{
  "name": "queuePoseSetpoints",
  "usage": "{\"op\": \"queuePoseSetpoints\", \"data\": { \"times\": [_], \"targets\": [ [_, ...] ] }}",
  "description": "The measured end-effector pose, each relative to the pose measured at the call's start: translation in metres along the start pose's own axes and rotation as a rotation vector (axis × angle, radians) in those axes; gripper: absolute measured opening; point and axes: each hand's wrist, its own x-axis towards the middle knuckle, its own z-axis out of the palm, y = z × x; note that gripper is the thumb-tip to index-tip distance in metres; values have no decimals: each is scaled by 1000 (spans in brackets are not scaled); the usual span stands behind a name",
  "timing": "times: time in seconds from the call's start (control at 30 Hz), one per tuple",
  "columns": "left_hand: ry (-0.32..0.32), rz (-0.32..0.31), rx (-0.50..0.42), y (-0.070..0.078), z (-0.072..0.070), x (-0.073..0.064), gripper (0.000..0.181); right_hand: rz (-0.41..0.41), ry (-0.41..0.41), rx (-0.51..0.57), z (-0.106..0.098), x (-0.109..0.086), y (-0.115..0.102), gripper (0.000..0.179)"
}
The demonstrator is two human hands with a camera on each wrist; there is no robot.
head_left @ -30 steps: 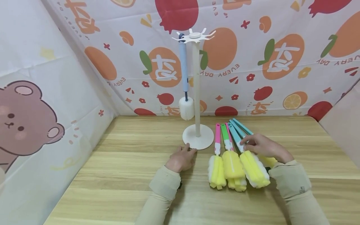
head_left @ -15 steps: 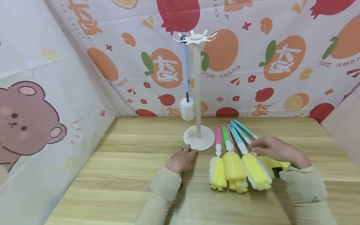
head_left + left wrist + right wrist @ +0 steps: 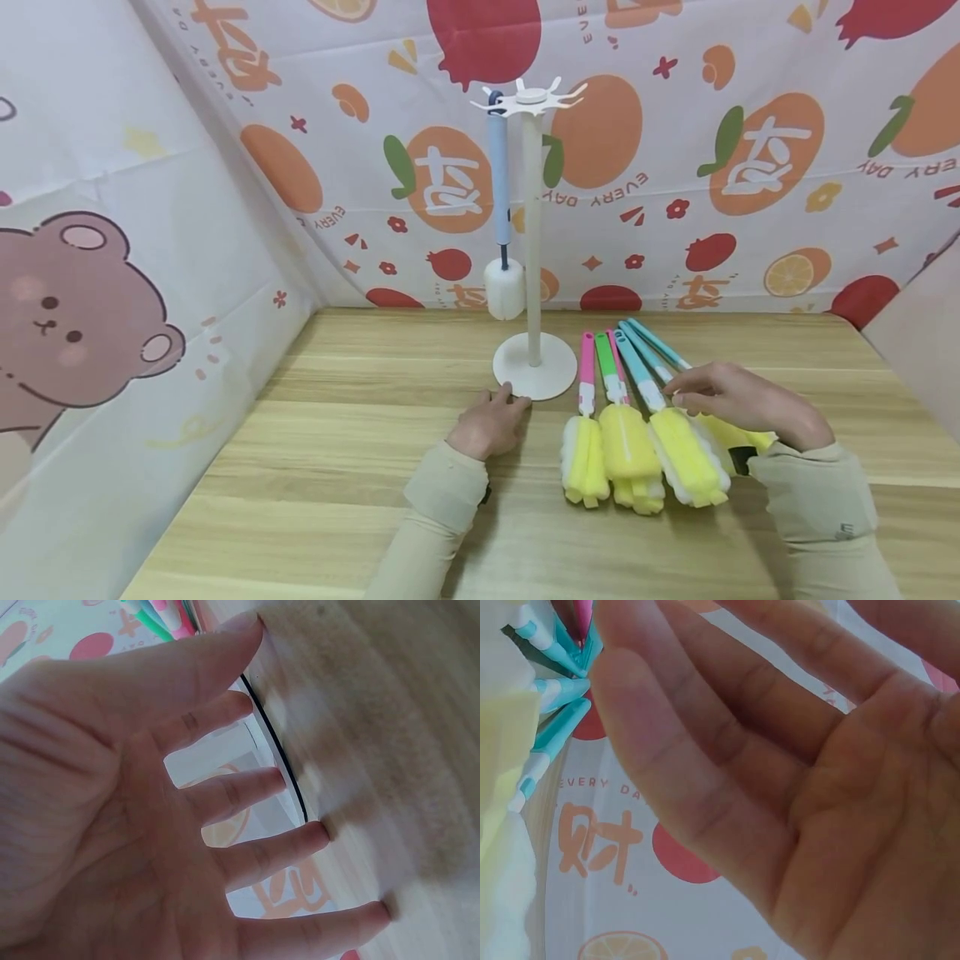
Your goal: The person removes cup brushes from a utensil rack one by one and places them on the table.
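My left hand (image 3: 489, 423) rests on the table with fingers extended, its fingertips at the front edge of the white stand's round base (image 3: 551, 379). In the left wrist view the fingers are spread and the palm holds nothing. My right hand (image 3: 738, 406) hovers over the rightmost sponge bottle brushes, thumb and forefinger close together with nothing visible between them. Beneath and beside it lie turquoise-handled brushes (image 3: 637, 362) with yellow-and-white sponge heads (image 3: 688, 458). Farther left are a pink-handled brush (image 3: 587, 367) and a green-handled brush (image 3: 604, 358). One sponge head is partly hidden under the right hand.
A blue-handled brush (image 3: 498, 179) with a white head hangs from the left side of the stand's hooked top (image 3: 531, 97). A fruit-print cloth (image 3: 675, 167) backs the wooden table (image 3: 315, 467). Another cloth with a bear (image 3: 82, 317) stands at the left.
My right hand has drawn back slightly to the right from the turquoise-handled brush neck. The left hand stays at the base, and the head view has shifted a little.
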Motion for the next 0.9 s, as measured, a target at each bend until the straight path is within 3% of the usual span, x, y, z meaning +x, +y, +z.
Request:
{"op": "queuePoseSetpoints", "data": {
  "times": [0.67,0.9],
  "targets": [
    [16,4,4,2,-2,0,51,33,48,-9,-2,0,-7,31],
    [42,45,33,-3,-6,5,54,15,61,-3,-2,-4,-3,33]
  ]
}}
